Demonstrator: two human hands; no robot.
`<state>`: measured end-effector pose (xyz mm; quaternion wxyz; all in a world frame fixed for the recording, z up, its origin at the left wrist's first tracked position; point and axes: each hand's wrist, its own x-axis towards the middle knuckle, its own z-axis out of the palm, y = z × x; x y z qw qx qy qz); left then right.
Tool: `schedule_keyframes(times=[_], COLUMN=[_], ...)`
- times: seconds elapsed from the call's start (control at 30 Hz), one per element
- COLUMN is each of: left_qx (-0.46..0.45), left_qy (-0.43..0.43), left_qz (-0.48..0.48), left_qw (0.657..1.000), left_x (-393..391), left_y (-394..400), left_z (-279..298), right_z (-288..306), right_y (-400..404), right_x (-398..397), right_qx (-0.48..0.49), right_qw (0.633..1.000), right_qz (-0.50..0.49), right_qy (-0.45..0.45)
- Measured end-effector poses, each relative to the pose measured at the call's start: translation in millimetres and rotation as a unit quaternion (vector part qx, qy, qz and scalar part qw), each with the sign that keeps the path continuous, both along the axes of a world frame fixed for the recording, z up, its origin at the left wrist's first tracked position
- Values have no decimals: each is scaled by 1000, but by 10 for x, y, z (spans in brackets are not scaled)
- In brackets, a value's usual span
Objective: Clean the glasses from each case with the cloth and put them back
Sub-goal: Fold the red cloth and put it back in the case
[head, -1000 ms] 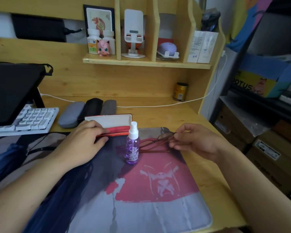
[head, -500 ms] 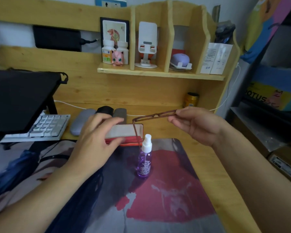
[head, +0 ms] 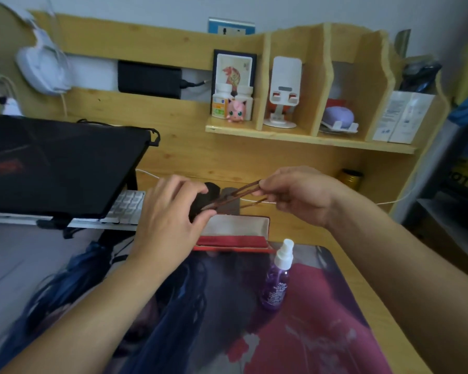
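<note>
A wooden shelf point(head: 308, 136) is sitting above the tabletop point(head: 303, 228), a white wall point(head: 295, 9) is showing behind it.

White keyboard point(head: 127, 205) beneath a black laptop point(head: 57, 166), white headphones point(head: 42, 68), pink figurine point(head: 237, 111) on shelf.

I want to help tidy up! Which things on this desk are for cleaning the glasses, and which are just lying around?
For the job:
glasses, held in the air by the right hand and left hand
open red case
purple spray bottle
closed cases behind

Just lying about:
keyboard
laptop
gold tin
pink toy on the shelf
</note>
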<state>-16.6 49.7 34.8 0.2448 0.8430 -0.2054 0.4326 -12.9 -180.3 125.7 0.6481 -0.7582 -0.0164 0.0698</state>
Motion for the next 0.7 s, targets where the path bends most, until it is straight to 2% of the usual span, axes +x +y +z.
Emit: schedule_keyframes(times=[0.17, 0.27, 0.53, 0.7], left_qx=[56, 80, 200, 223], left_qy=[5, 56, 215, 211], left_qz=[4, -5, -80, -65], left_qw=[998, 995, 953, 950], left_x=[21, -11, -30, -29], left_y=[10, -22, 189, 241], left_z=[-46, -48, 100, 115], right_z=[65, 82, 122, 92], right_y=[192, 272, 195, 135], right_x=[114, 144, 168, 155], right_qx=[-73, -84, -82, -53], right_qw=[997, 996, 995, 996], right_qz=[-2, 5, 5, 18], right_qy=[9, 33, 52, 67])
